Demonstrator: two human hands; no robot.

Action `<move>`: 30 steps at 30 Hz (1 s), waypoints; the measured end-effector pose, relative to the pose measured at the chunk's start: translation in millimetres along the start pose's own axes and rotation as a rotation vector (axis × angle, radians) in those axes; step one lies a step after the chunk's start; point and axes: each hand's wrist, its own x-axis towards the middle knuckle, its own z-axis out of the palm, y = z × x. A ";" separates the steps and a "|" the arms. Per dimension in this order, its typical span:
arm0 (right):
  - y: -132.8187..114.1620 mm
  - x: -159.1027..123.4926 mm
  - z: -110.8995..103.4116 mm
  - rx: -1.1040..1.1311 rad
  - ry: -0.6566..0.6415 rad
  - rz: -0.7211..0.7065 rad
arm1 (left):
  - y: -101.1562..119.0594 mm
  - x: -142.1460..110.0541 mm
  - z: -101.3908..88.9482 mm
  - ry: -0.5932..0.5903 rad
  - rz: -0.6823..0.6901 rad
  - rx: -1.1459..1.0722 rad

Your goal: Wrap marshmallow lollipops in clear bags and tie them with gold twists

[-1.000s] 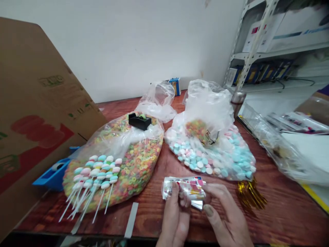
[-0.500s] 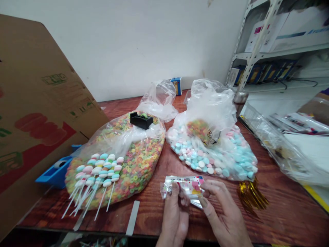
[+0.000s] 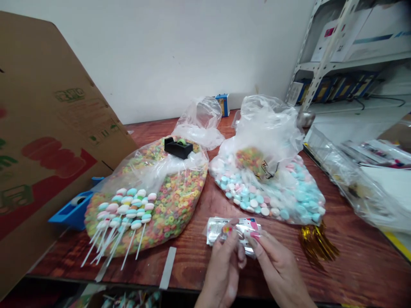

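Over the table's front part, my left hand (image 3: 224, 261) is closed, thumb against fingers, on a small clear plastic bag (image 3: 242, 234). The thumb and fingertips of my right hand (image 3: 276, 265) pinch the bag's right side. Under it lies a stack of printed clear bags (image 3: 214, 226) with coloured spots, partly covered by my fingers. To the left, several candy sticks (image 3: 128, 211) threaded with pastel sweets rest on a large clear bag of ring-shaped cereal (image 3: 180, 201). Gold twist ties (image 3: 317, 244) lie to the right of my right hand.
Behind my hands lies a big bag of pastel candies (image 3: 253, 199). A black tape dispenser (image 3: 178, 148) sits on the cereal bag; a blue dispenser (image 3: 72, 210) stands by the cardboard box (image 3: 58, 107). A tape strip (image 3: 167, 267) sticks to the table. Metal shelving (image 3: 321, 68) rises at right.
My right hand has closed from spread fingers to a pinch at the bag's right side. My left hand has shifted slightly right with the bag. The view has moved a little.
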 end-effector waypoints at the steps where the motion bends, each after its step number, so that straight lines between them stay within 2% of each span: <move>1: 0.2 -1.0 0.3 -0.021 0.003 -0.009 | 0.2 -0.7 0.6 0.004 -0.001 0.007; 6: 0.6 -2.8 2.8 -0.149 0.038 -0.065 | -4.3 4.5 -2.5 0.148 0.045 -0.054; 11: -3.4 -0.3 3.3 -0.274 0.008 -0.255 | -6.6 9.3 -13.1 0.068 -0.042 -0.162; 15: -11.1 4.0 4.6 -0.339 0.059 -0.278 | -3.7 11.7 -19.1 0.050 -0.170 -0.351; 18: -18.8 8.5 8.0 -0.323 0.056 -0.311 | -0.1 13.0 -22.0 0.042 -0.197 -0.457; 22: -26.1 11.3 12.9 -0.249 0.001 -0.354 | 12.3 8.8 -31.1 0.053 -0.130 -0.519; 26: -26.1 23.2 24.7 -0.157 0.016 -0.328 | 43.0 -6.6 -55.7 0.128 0.066 -0.546; 28: -30.7 36.1 42.5 -0.102 -0.027 -0.304 | 63.1 -20.7 -73.4 0.153 0.174 -0.566; 30: -43.4 49.6 71.5 0.025 -0.165 -0.246 | 83.0 -38.7 -92.8 0.187 0.279 -0.590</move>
